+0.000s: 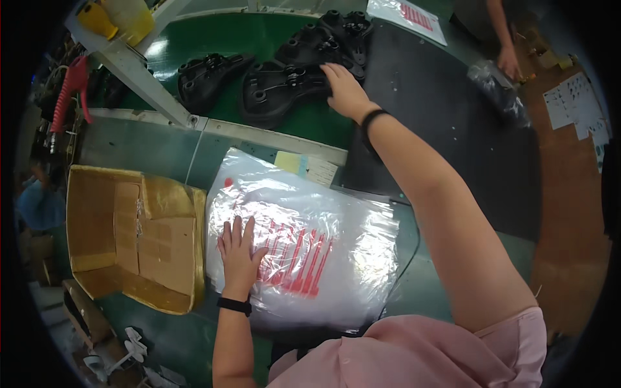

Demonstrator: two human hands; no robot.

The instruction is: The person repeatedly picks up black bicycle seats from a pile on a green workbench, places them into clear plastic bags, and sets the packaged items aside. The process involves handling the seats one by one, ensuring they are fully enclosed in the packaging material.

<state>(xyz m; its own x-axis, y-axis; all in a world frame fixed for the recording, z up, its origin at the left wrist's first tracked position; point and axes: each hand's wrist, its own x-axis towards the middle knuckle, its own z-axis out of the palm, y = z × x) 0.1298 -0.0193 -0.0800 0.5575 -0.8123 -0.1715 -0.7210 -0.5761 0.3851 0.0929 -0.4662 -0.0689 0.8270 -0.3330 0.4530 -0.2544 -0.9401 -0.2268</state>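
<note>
Clear bag stack (310, 258) | left hand (239, 255) flat, box (129, 239) beside | right hand (346, 90) on black part (278, 90)

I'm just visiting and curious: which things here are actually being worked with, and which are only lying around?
In use:
left hand flat on clear plastic bags
right hand on black moulded part

Lying about:
open cardboard box
red coiled hose
yellow container

Right hand (345, 88) fingers hidden behind black plastic part (275, 90), grip can't tell. Red print on clear plastic bag (304, 246) too blurred w/ glare. Co-worker's hand (509, 63), beyond part: arm cut off at top edge.
</note>
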